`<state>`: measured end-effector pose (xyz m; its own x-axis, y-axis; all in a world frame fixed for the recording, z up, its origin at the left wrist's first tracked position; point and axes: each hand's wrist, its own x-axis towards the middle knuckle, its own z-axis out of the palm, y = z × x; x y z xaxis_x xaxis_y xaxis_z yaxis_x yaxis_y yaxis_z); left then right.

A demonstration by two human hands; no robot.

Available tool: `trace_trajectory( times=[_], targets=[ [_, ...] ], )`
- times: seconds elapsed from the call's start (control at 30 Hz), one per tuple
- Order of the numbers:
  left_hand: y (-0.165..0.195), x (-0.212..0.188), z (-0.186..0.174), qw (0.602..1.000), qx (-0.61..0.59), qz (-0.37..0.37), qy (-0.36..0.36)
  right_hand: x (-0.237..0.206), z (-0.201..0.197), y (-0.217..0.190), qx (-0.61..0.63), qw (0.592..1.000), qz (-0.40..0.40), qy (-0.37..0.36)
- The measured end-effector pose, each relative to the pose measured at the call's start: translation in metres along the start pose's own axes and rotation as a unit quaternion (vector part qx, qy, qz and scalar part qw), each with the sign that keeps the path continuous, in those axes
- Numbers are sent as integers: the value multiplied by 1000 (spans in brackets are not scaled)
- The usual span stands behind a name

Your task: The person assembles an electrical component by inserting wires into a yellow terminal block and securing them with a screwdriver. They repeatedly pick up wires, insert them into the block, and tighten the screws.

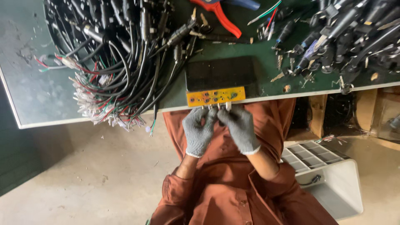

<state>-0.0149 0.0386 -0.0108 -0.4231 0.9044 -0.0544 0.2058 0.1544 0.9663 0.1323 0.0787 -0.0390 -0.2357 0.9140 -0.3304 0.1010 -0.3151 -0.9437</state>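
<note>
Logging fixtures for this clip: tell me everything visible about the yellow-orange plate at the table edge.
The yellow-orange plate is a flat, narrow rectangular strip, painted and worn, with a row of small dark holes and reddish marks. It lies along the near edge of the green table, fronting a dark block. Small pale pins stick out of its lower edge, where the gloved left hand and right hand meet, fingertips at those pins.
</note>
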Motion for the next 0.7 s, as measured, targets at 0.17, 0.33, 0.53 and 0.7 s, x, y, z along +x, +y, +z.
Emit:
trace_trajectory(
  times=[0.17,0.33,0.53,0.7],
  targets=[
    [2,-2,16,996,28,25,79,4,6,0,-49,998,-46,19],
    [1,-4,16,964,-242,-83,68,-3,20,-3,-111,988,-69,84],
    [-6,4,-20,999,-4,45,13,3,18,-10,31,996,-67,-51],
    [-5,6,-21,1000,30,-2,-4,9,20,-7,-8,1000,12,-20]
  ],
)
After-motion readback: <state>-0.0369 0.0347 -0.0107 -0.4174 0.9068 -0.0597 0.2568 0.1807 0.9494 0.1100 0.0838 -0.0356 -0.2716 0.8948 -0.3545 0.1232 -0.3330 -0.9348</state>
